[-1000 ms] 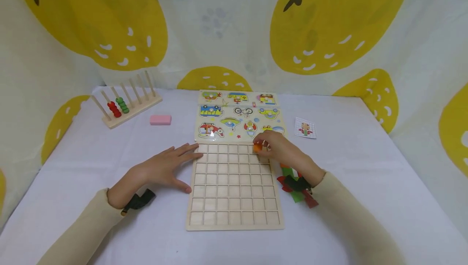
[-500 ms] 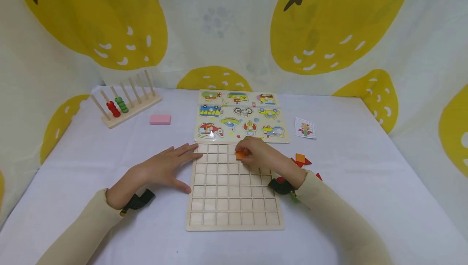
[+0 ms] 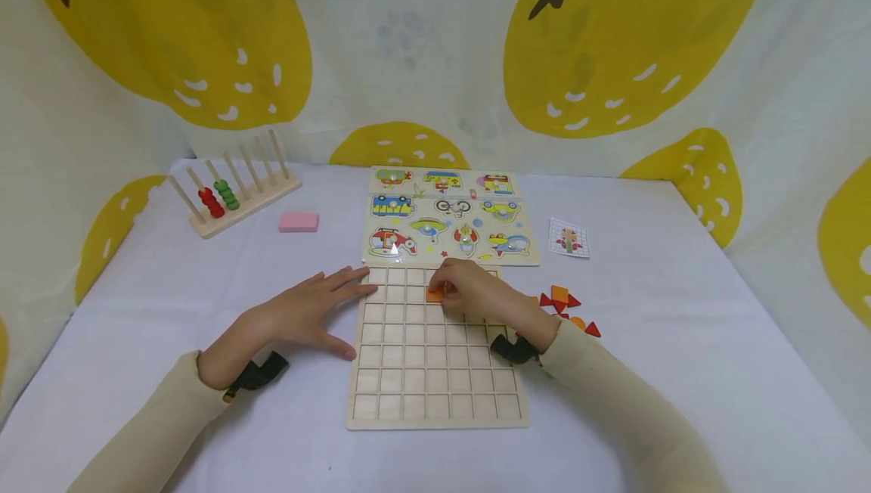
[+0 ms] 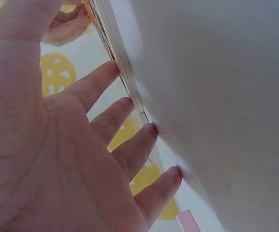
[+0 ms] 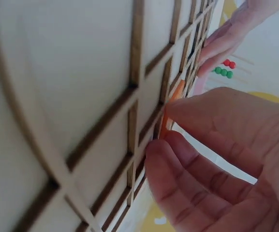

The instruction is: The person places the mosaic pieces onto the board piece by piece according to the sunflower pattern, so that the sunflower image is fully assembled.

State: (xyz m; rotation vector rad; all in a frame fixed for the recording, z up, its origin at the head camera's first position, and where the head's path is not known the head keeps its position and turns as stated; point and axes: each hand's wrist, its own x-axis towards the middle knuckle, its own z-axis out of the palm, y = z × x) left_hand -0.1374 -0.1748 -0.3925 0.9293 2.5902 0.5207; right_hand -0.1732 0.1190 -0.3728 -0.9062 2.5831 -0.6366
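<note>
The right hand (image 3: 476,293) pinches a small orange square tile (image 3: 434,295) between thumb and fingertips and holds it over the upper rows of the wooden grid board (image 3: 435,402); the right wrist view shows the tile (image 5: 172,107) standing on edge against the grid's slats, tilted rather than lying flat in a cell. The board lies in the middle of the desk (image 3: 680,372), near its front edge. The left hand (image 3: 309,315) lies flat with its fingers spread on the desk, fingertips touching the board's left edge near its far left corner; the left wrist view shows those fingers (image 4: 129,145) straight against the board's rim.

Just right of the board, behind the right wrist, lies a small heap of red and orange tiles (image 3: 565,304). Beyond the board, touching its far edge or nearly so, lies a vehicle peg puzzle (image 3: 442,217). A pink block (image 3: 298,221) and a wooden peg rack with red and green beads (image 3: 231,190) stand toward the far left corner, and a small pattern card (image 3: 568,238) lies toward the far right.
</note>
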